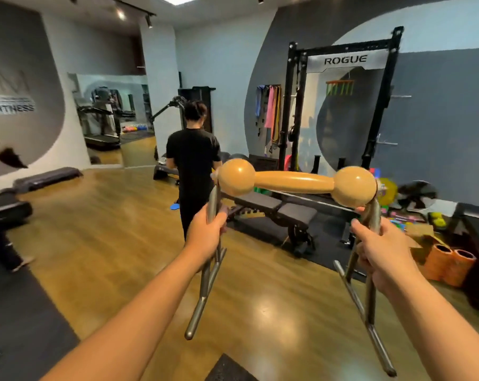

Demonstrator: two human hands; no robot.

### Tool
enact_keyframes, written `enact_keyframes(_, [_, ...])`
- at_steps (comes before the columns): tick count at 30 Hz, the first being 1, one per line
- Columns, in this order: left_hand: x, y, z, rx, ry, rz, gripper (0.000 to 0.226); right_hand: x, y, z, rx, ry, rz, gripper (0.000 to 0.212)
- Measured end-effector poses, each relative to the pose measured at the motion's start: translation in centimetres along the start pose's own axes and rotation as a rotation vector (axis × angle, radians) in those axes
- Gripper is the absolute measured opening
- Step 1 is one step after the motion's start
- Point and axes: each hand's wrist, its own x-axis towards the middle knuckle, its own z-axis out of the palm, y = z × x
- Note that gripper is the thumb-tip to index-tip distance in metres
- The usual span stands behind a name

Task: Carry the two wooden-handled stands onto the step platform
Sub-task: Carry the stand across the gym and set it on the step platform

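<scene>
From the head camera, both arms reach forward over a glossy wooden floor (260,298), carrying one wooden-handled stand (293,181) in the air at chest height. The left hand (205,233) curls round the left metal upright, and the right hand (381,247) grips the right upright just under the wooden ball end. The metal feet hang below the hands, clear of the floor. A second stand cannot be made out. A dark step platform (48,177) lies well apart by the left wall. A person in black (193,163) stands ahead, beside a weight bench (274,210).
</scene>
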Motion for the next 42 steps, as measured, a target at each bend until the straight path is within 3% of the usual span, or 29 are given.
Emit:
enact_keyframes(5, [1.5, -1.3, -1.6, 0.086, 0.179, -0.035, 0.039, 6.7, 2.2, 5.0, 0.0, -0.195, 0.028, 0.015])
enact_keyframes(18, [11.5, -7.2, -12.1, 0.167, 0.53, -0.027, 0.019, 16.6, 4.2, 27.5, 0.079, -0.603, 0.088, 0.027])
enact_keyframes(31, [29.8, -13.2, -19.7, 0.274, 0.773, -0.096, 0.026, 31.3, 6.5, 51.0, 0.102, -0.806, 0.068, 0.037])
enact_keyframes(35, [34.2, -14.8, -20.4, 0.294, 0.85, -0.111, 0.024, 35.5, 7.2, 56.9, 0.113, -0.928, 0.062, 0.037])
enact_keyframes(42, [40.8, -15.3, -23.1, 0.267, 0.978, -0.13, 0.022, 40.1, 5.5, 66.4, 0.089, -1.001, 0.079, 0.038])
